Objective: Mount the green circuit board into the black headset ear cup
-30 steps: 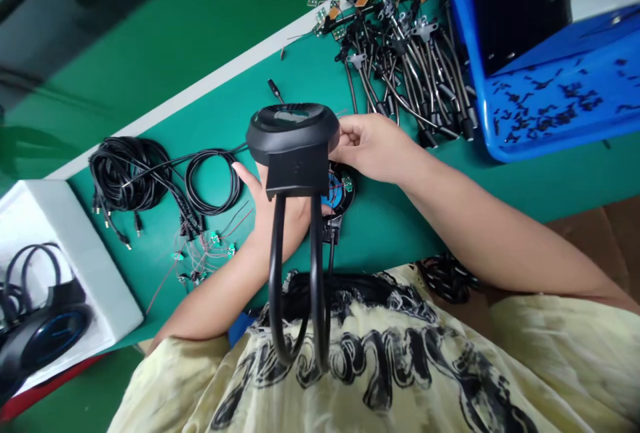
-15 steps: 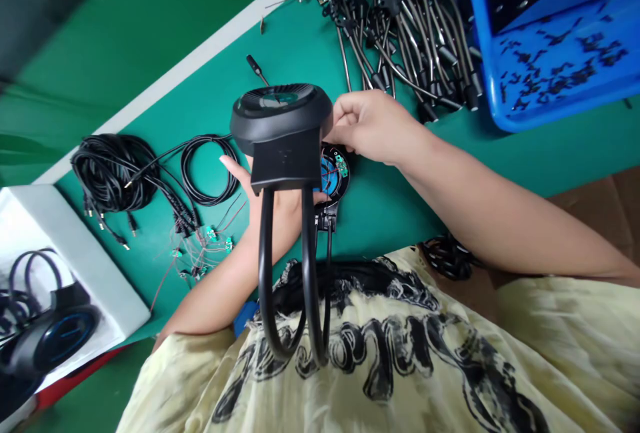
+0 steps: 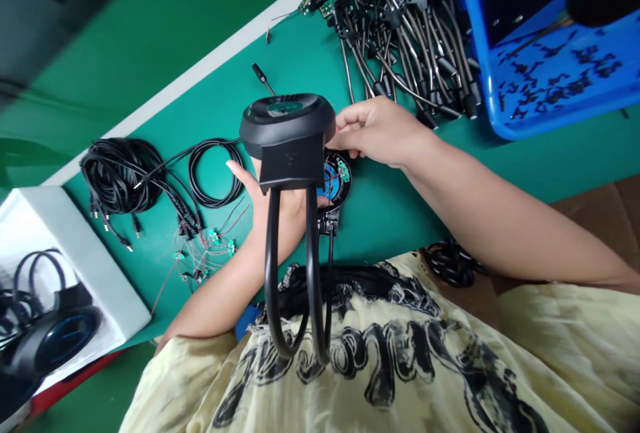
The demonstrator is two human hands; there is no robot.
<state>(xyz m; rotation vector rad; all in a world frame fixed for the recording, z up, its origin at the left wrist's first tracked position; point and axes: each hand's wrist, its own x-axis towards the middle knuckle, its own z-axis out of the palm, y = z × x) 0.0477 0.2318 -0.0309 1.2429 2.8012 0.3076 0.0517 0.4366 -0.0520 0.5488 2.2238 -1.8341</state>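
A black headset stands in front of me, its headband of two bent tubes curving down toward my lap. Its near ear cup (image 3: 290, 123) hides most of what is behind it. The other ear cup (image 3: 344, 183) is uncovered, showing a blue inside, red wires and a small green circuit board (image 3: 344, 171). My left hand (image 3: 280, 219) holds the headset from the left behind the near cup, one digit on the uncovered cup and another stuck out to the left. At the far rim of that cup, my right hand (image 3: 367, 127) is closed in a pinch; what lies between its fingertips is hidden.
Coiled black cables (image 3: 123, 173) with wired circuit boards lie on the left. Several microphone booms (image 3: 400, 39) are heaped at the back, beside a blue tray (image 3: 505, 127) of small black parts. A white box (image 3: 100, 266) with headsets stands at the lower left.
The view has shifted slightly, so things sit a little right or lower. Both hands stay at the headset, and the right keeps its pinch. A dark shape now shows over the blue tray.
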